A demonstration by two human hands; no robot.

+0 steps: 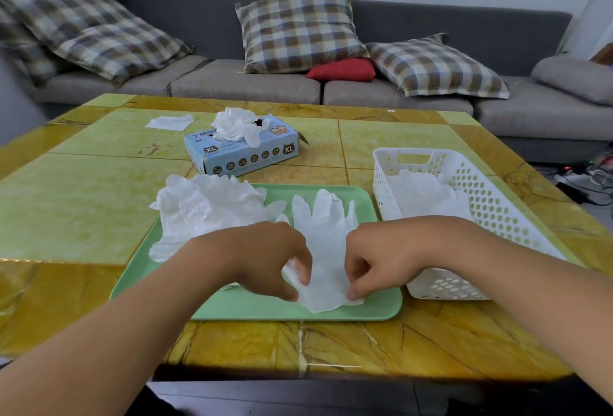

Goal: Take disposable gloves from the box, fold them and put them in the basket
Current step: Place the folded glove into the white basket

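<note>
Left hand (265, 259) and right hand (378, 256), fingers curled, each pinching the cuff end of a flat white glove (323, 243) lying on the green tray (265, 311); basket (481, 203) beside the tray, glove box (243, 150) beyond it.

Open tabletop (83, 203) at frame left; glove pile (205, 206), box (243, 150) and basket (471, 216) crowding centre and right.

tray (371, 311) – mint green | basket (491, 203) – white | box (245, 157) – pale blue | table (99, 190) – yellow-green marbled
</note>
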